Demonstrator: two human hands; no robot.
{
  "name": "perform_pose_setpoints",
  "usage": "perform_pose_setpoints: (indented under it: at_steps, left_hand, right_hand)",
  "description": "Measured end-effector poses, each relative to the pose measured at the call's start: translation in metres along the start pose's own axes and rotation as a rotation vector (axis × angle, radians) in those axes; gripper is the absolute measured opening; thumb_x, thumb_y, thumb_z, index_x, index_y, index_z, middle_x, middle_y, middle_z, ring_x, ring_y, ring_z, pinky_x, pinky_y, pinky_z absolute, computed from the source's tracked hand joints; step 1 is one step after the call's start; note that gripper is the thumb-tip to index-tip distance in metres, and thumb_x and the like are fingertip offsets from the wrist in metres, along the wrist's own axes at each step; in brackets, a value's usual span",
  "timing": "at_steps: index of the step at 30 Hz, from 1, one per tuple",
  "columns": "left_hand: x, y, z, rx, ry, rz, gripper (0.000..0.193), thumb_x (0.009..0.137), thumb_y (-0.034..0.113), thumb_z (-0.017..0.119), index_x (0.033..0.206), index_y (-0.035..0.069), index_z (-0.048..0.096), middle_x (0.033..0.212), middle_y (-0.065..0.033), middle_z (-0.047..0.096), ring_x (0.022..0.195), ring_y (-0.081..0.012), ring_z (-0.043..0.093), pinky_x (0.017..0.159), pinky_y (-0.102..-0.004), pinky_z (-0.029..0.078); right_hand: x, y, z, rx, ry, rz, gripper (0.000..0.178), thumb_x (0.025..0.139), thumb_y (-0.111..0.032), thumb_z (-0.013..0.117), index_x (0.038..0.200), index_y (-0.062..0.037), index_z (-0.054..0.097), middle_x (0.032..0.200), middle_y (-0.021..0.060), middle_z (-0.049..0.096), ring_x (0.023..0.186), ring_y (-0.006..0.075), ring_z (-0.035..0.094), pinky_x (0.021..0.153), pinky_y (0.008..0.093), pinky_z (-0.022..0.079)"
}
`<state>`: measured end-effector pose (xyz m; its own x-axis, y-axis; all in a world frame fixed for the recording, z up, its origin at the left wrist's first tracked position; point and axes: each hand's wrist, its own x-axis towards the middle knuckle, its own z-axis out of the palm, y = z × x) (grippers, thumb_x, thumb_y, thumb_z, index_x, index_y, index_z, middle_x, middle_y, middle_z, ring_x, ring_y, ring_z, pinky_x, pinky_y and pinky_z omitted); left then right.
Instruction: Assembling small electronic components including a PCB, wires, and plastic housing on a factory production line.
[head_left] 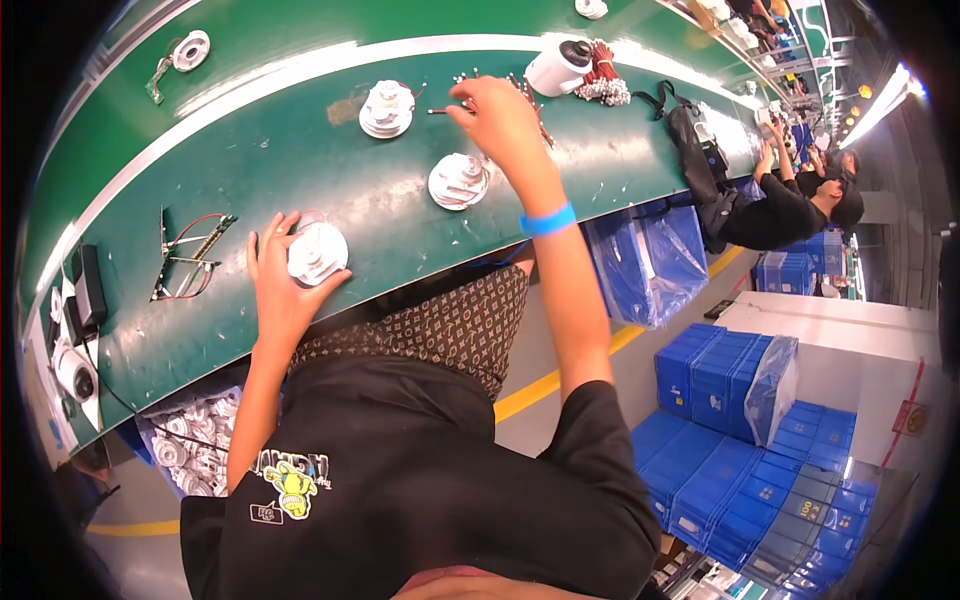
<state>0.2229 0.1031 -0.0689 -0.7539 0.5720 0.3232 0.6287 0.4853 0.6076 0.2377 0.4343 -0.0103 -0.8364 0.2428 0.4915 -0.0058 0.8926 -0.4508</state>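
Note:
My left hand (280, 275) is curved around a white, round, stepped plastic part (318, 253) on the green table, thumb at its near side and fingers at its far side. A thin reddish wire shows at that part's top edge. Over the table's middle, my right hand (500, 120) is closed with bent fingers above a scatter of short dark-red wires (545, 128). One wire end sticks out left of the fingertips; whether they grip it is hidden. Two similar white parts, one (387, 109) farther off and one (460, 182) nearer, stand between my hands.
A white cylindrical housing (558, 68) lies beside a bundle of red wires (603, 80). Green circuit strips with wires (195, 255) lie at left. A black bag (690, 150) rests at the table's right edge. Below stand blue crates (720, 370) and a bin of white parts (195, 445). Co-workers sit far right.

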Motion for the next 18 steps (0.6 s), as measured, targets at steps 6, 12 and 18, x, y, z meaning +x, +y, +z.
perform_pose_setpoints:
  at_steps: [6, 12, 18]
  left_hand:
    - [0.003, 0.000, -0.001, -0.009, 0.015, -0.006, 0.079, 0.060, 0.037, 0.086, 0.121, 0.005, 0.048, 0.126, -0.0140, 0.055, 0.129, -0.0318, 0.043, 0.113, -0.0521, 0.016]
    - [-0.002, 0.000, -0.009, -0.092, -0.001, -0.016, 0.099, 0.063, 0.035, 0.083, 0.142, 0.006, 0.031, 0.121, -0.0108, 0.059, 0.123, -0.0285, 0.049, 0.114, -0.0520, 0.013]
    - [0.000, 0.003, -0.008, -0.147, -0.044, 0.002, 0.096, 0.064, 0.029, 0.083, 0.142, 0.006, 0.032, 0.121, -0.0117, 0.060, 0.124, -0.0300, 0.048, 0.114, -0.0501, 0.017]
  right_hand:
    - [0.023, 0.050, 0.044, -0.334, -0.412, -0.306, 0.017, 0.075, -0.015, 0.069, 0.090, -0.0060, 0.069, 0.090, 0.0132, 0.065, 0.088, 0.0324, 0.059, 0.082, 0.0427, 0.048]
    - [0.038, 0.031, 0.024, -0.065, -0.240, -0.102, 0.016, 0.087, -0.018, 0.061, 0.090, -0.0017, 0.063, 0.091, 0.0145, 0.065, 0.085, 0.0317, 0.061, 0.081, 0.0377, 0.049]
    - [0.043, 0.012, -0.052, 1.238, 0.586, 0.304, 0.016, 0.099, -0.017, 0.047, 0.098, -0.0011, 0.052, 0.074, 0.0069, 0.058, 0.072, 0.0134, 0.056, 0.074, 0.0284, 0.048]
